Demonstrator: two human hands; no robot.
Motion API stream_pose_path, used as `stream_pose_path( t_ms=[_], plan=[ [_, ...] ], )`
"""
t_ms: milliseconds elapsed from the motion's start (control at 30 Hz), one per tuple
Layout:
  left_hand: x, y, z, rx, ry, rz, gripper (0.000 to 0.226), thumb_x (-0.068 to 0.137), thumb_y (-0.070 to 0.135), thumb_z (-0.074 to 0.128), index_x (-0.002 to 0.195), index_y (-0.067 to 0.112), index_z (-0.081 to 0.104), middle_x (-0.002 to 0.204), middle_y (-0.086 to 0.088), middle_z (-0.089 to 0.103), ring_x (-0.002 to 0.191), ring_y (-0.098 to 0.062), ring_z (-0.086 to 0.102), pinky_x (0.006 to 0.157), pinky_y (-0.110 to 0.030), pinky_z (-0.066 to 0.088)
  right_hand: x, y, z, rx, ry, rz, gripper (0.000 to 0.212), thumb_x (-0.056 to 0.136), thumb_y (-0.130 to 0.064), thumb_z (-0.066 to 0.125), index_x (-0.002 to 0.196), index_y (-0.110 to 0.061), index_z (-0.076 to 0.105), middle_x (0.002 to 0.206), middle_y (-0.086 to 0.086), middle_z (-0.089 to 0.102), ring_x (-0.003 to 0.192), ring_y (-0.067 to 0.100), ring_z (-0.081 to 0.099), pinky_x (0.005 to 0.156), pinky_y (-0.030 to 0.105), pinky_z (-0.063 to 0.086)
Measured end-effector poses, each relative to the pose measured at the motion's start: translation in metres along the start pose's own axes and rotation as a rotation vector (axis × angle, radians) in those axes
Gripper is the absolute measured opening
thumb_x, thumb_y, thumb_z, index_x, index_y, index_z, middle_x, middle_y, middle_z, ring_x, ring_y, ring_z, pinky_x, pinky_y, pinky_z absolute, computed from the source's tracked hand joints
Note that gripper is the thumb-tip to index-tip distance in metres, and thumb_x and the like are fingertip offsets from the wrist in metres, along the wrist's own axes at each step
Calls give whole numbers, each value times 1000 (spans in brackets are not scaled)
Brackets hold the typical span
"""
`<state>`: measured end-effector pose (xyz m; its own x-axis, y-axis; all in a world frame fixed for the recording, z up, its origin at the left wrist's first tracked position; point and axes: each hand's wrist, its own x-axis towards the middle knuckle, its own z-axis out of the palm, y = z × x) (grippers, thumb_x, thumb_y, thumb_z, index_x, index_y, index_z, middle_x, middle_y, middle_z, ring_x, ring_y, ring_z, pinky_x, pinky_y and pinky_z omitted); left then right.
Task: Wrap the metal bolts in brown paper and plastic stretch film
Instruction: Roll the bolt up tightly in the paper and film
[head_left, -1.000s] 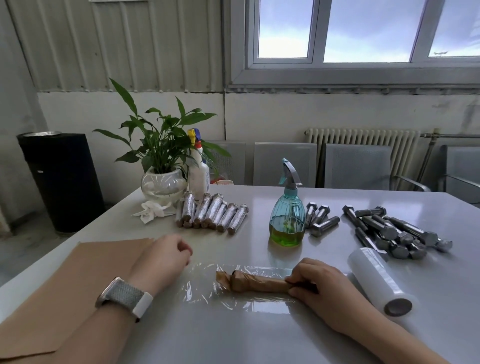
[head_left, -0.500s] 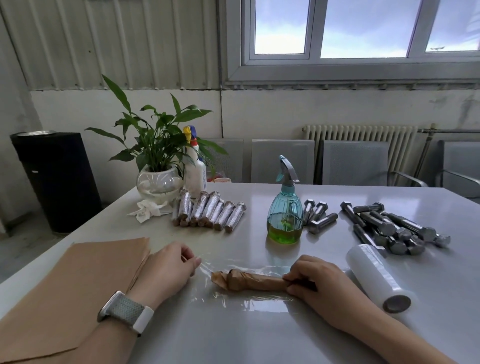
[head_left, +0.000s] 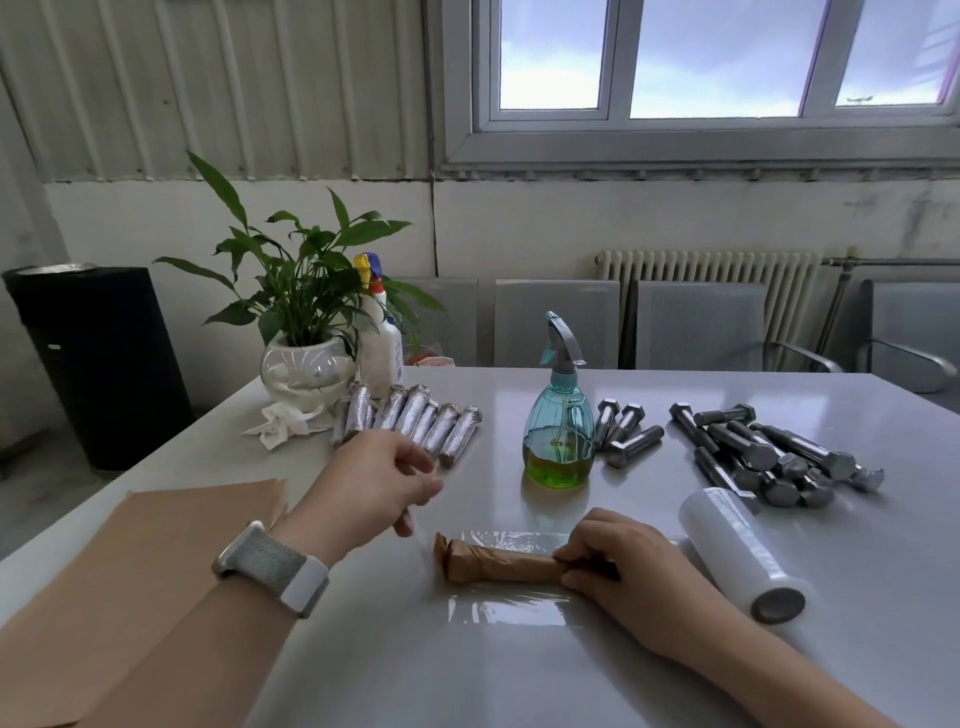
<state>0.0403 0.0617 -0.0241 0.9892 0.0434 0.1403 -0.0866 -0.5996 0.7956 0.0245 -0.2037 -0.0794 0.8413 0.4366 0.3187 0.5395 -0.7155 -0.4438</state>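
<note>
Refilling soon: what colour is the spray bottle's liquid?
Yellow-green, in the spray bottle; head view.

Both hands (head_left: 382, 480) (head_left: 618, 558) with fingers curled

Head view, forward-down over table (head_left: 519, 675)

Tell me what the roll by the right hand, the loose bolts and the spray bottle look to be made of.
Roll: clear plastic stretch film, milky and glossy, wound on a grey core.
Loose bolts: grey metal, likely steel, dull sheen, hex heads and threads visible.
Spray bottle: translucent teal plastic, probably, with green-yellow liquid showing through and a grey trigger.
</note>
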Motion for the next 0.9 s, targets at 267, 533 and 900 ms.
stream_pose_path(
  t_ms=[267,533,900],
  plan=[
    [-12,29,68,265,-33,214,12,83,20,68,93,26,64,69,10,57,53,-4,58,59,-16,48,0,0,0,7,10,-9,9,81,-21,74,85,-26,68,87,-19,57,83,-1,52,73,4,34],
    [-21,18,75,-43,-152,13,26,99,9,34,92,23,56,62,-6,64,41,-18,64,35,-18,39,0,3,0,12,14,-29,8,81,-22,74,87,-25,69,89,-18,58,83,-1,51,73,2,33],
    [-27,22,67,418,-289,319,38,84,9,44,112,35,44,94,8,58,68,-9,64,63,-24,49,1,6,2,6,25,-24,8,82,-25,72,90,-27,69,92,-14,60,86,3,53,73,3,35]
  ],
)
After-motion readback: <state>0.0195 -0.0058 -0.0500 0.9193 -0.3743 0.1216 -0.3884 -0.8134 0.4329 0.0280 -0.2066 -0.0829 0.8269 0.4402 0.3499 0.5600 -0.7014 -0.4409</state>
